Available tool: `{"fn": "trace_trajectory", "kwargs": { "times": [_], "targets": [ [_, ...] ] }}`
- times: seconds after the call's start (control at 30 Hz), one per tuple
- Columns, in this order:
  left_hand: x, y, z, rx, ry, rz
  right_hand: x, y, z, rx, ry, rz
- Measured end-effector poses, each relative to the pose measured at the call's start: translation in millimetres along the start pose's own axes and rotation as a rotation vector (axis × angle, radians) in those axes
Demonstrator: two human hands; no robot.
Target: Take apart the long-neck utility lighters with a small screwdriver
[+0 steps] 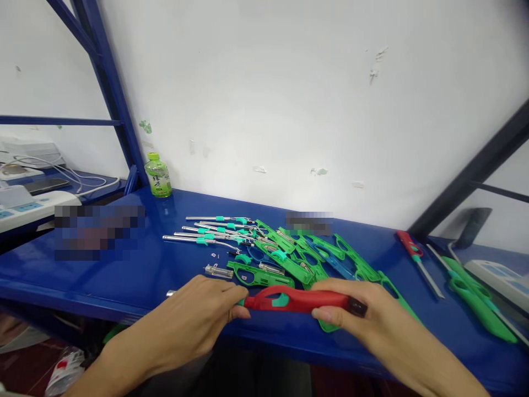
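Observation:
A red long-necked lighter (303, 299) with a teal trigger lies level between my two hands, above the front edge of the blue table. My left hand (206, 314) is closed round its neck end, where the metal tube tip pokes out to the left. The fingers of my right hand (355, 303) grip the dark-tipped handle end. Just behind the lighter lie green plastic handle shells (264, 275) and a clear fuel tank (219, 271). Metal lighter tubes (198, 239) with teal parts and thin wires are spread farther back.
A green tea bottle (158, 176) stands near the wall at back left. To the right lie another red lighter (413, 253) and green lighters (481, 303). Power strips (39, 207) sit at both sides. Blue metal posts (107, 82) frame the table.

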State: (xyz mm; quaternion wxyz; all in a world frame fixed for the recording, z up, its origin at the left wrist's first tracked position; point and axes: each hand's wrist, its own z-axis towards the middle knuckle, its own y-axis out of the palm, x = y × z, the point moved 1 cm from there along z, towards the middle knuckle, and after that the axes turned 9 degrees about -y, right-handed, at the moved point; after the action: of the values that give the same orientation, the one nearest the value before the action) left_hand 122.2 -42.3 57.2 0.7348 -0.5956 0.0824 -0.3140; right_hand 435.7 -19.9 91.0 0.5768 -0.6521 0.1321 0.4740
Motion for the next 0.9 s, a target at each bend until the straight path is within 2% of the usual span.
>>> {"fn": "trace_trajectory", "kwargs": {
  "times": [0.1, 0.2, 0.3, 0.47, 0.57, 0.7, 0.9],
  "targets": [
    [-0.9, -2.2, 0.1, 0.045, 0.017, 0.036, 0.2, -4.3, -4.6, 0.051, 0.001, -0.005],
    [-4.8, -5.9, -2.5, 0.182, 0.044, 0.139, 5.1, -12.7, -9.8, 0.083, 0.022, -0.015],
    [-13.8, -10.6, -4.9, 0.233, 0.001, 0.192, 13.9, -21.3, -13.1, 0.102, 0.051, -0.061],
    [-19.6, -11.0, -2.3, 0.158, -0.096, 0.146, 15.6, -18.9, -12.1, 0.076, 0.052, -0.119],
    [-11.5, -6.7, -0.2, 0.118, -0.073, 0.133, 10.4, -7.7, -6.7, 0.04, 0.013, -0.097],
    [-0.2, -2.3, -0.8, 0.046, -0.06, 0.075, 8.8, 6.5, 1.3, 0.016, 0.054, -0.13],
    [-0.8, 10.1, 0.4, -0.048, 0.021, 0.033, 6.3, 13.8, 6.2, -0.106, 0.074, -0.155]
  ]
}}
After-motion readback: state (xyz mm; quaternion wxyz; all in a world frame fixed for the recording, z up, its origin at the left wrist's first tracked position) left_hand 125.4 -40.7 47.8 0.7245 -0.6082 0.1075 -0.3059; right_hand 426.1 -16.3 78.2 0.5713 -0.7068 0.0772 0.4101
